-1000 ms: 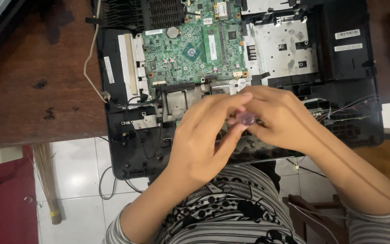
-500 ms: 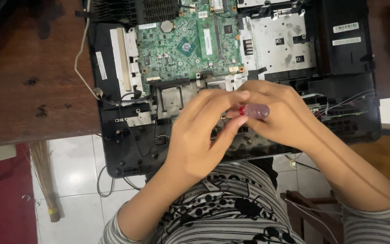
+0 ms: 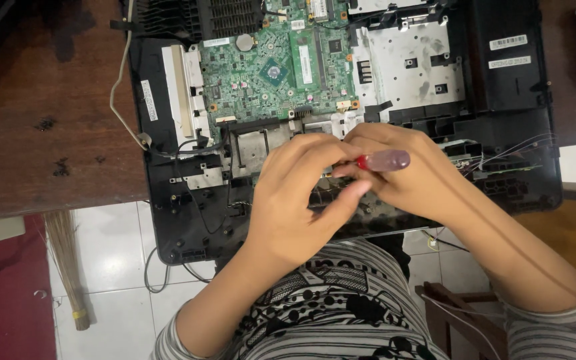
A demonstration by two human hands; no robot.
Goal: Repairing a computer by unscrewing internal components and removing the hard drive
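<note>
Tabletop: a dark brown, stained wooden tabletop point(image 3: 41, 120) carries the work; its near edge ends above a white tiled floor point(image 3: 111, 267), where a straw broom point(image 3: 68, 267) lies.
Chassis: an opened black plastic computer chassis point(image 3: 515, 120) lies flat, overhanging the near edge of the tabletop toward the person's lap.
Circuit board: a green printed circuit board point(image 3: 268, 73) sits in the upper middle of the chassis, with a black finned heat sink point(image 3: 201, 17) above it and a bare grey metal plate point(image 3: 408, 67) to its right.
Left hand: the left hand point(image 3: 295, 200) hovers over the lower middle of the chassis, fingers point(image 3: 301, 150) curled in toward the tool; whether they pinch its shaft or only steady it, I cannot tell.
Screwdriver: a small screwdriver with a translucent red-purple plastic handle point(image 3: 383, 161) lies roughly level between the two hands; its tip is hidden behind the left hand.
Right hand: the right hand point(image 3: 415, 180) closes its fingers point(image 3: 361, 137) around the handle, touching the left hand.
Step in hand: it looks like driving or loosening a screw low in the chassis, just below the circuit board.
Next move: it likely calls for keeping the hidden tip seated while the handle turns.
</note>
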